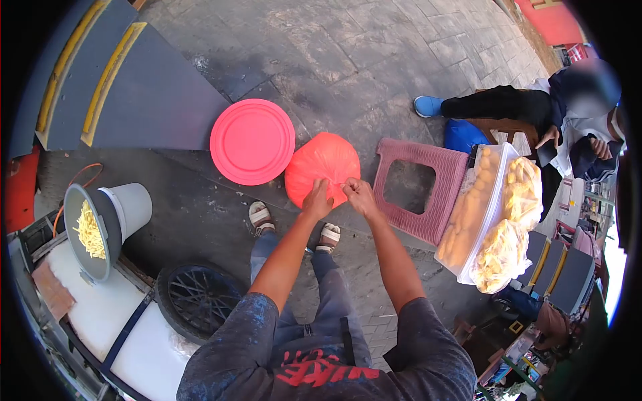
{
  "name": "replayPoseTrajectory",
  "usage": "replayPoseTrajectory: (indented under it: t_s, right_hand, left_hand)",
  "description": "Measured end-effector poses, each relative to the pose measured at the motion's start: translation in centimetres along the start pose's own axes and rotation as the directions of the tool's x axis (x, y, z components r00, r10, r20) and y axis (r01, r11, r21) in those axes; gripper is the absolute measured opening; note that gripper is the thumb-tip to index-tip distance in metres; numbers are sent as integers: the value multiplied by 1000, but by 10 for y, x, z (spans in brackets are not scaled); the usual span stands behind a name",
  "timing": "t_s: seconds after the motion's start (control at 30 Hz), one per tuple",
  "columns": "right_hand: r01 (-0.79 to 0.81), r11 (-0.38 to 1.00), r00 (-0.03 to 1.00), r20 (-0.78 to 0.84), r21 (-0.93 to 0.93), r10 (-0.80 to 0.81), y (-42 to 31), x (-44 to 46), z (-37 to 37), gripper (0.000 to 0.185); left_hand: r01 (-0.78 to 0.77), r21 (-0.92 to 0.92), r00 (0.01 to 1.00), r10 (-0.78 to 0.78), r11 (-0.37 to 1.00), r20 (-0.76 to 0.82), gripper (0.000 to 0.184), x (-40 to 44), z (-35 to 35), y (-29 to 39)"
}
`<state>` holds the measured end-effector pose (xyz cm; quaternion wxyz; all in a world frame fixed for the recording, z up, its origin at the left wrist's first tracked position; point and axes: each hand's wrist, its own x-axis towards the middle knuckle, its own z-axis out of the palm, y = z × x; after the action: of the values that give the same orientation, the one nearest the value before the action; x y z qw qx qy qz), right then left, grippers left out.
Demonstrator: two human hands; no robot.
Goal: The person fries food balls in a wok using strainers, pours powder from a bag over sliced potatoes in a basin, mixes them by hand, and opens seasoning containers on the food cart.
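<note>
A full, rounded red plastic bag point(323, 160) stands on the pavement in front of my feet. My left hand point(317, 198) pinches the gathered top of the bag from the left. At the right side of the same gathered plastic, my right hand point(360, 196) is closed on it. What fills the bag is hidden by the plastic. Touching or nearly touching the bag on its left is a round pink lid point(253, 142), seen from above; whatever lies under it is hidden.
A pink plastic stool point(408, 217) is at the right, beside a clear container point(471, 207) of yellowish food and filled plastic bags point(501, 254). At left, a grey basin point(110, 247) holds pale strips near a cart wheel point(199, 302). A seated person point(535, 110) is at upper right.
</note>
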<state>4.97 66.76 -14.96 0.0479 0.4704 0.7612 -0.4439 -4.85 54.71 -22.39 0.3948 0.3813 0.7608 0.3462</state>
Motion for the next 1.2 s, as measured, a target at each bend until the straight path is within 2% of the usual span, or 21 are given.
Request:
replayPoseTrajectory:
  t_s: [0.1,0.2,0.23,0.27,0.3,0.33,0.4,0.5,0.53,0.6,0.63,0.7,0.8,0.83,0.9,0.93,1.0,1.03,1.1,1.17,1.2]
  right_hand:
    - [-26,973,998,62,228,12,23,12,8,18]
    - [-24,990,994,-102,136,39,25,14,3,17]
    - [112,988,986,-115,-103,-124,25,14,4,20]
    - [240,912,955,-90,-333,-284,25,15,6,24]
    - [346,767,903,-32,-540,-429,24,17,7,30]
    - [402,662,883,77,-633,-462,24,22,8,32]
    - [511,412,828,303,-754,-473,21,33,11,36]
    - [520,331,829,373,-787,-417,16,48,6,39]
    - [574,372,806,422,-730,-415,20,54,7,39]
    - [663,450,748,521,-598,-411,26,56,6,38]
    - [640,442,769,524,-629,-367,26,56,4,38]
    - [597,422,802,524,-683,-287,24,51,5,37]
    - [415,506,901,418,-757,-115,15,52,8,32]
    - [424,513,893,440,-746,-98,13,58,11,30]
    - [432,532,876,480,-729,-53,7,69,14,25]
    - [480,551,852,511,-682,-110,6,71,9,24]
    - [571,577,799,557,-584,-227,1,76,-7,21]
    - [567,577,819,476,-588,-321,-1,74,-10,20]
    - [556,574,823,300,-601,-483,-1,66,-14,17]
    - [240,781,937,-73,-577,-342,5,65,-7,13]
    - [84,856,937,-252,-510,-241,6,66,-4,12]
  left_hand:
    - [115,178,991,-125,977,44,39,12,-4,3]
    - [113,407,982,-163,907,90,36,23,-6,3]
    - [100,483,981,-167,870,98,35,24,-7,0]
    - [58,498,992,-108,865,73,32,22,-6,-2]
    - [14,515,998,-45,857,48,30,20,-11,1]
    - [-29,531,1000,18,847,26,28,19,-14,3]
    - [-51,543,999,43,838,27,28,19,-18,2]
    - [-101,477,989,141,873,-48,28,16,-14,-8]
    - [-123,441,980,180,889,-89,27,13,-11,-15]
    - [-95,370,979,155,924,-136,27,5,-11,-23]
    - [-79,331,976,141,941,-168,26,5,-13,-23]
    - [-15,361,991,62,932,-117,27,-1,-20,-22]
    - [33,369,999,-29,929,-15,28,-10,-33,-24]
    - [39,366,998,-51,930,24,28,-11,-36,-27]
    - [83,407,996,-84,910,-15,28,-14,-36,-25]
    - [104,425,994,-100,899,-33,28,-16,-35,-21]
    - [11,413,1000,-19,910,14,30,-18,-33,-1]
    - [-38,406,999,25,913,37,31,-16,-30,7]
    - [4,328,1000,-10,945,16,34,-9,-21,15]
    - [38,290,997,-56,956,53,37,-10,-10,14]
    - [51,302,992,-83,952,95,38,-12,-10,10]
